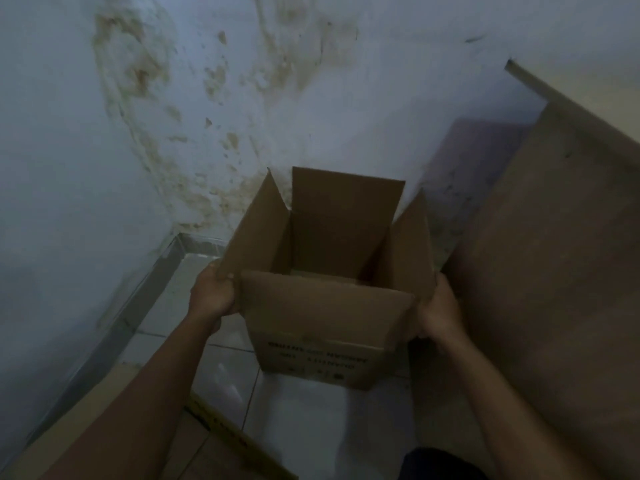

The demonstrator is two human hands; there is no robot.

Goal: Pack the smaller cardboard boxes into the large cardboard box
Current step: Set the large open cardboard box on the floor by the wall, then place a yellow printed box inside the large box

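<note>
Two hands grip an open cardboard box (322, 327) from opposite sides, holding it above the tiled floor (294, 420) near the corner where the stained wall (173, 98) meets the floor. The left hand (213, 294) is clamped on the lower edge of the left flap; the right hand (440, 310) is closed on the right side by the right flap. All four flaps stand up. A large flat cardboard sheet (540, 271) leans just right of the box. Blurred print marks its near face.

Dim room: stained, peeling pale wall (207, 98) meets glossy white floor tiles (301, 420), brown board (554, 271) at right
</note>
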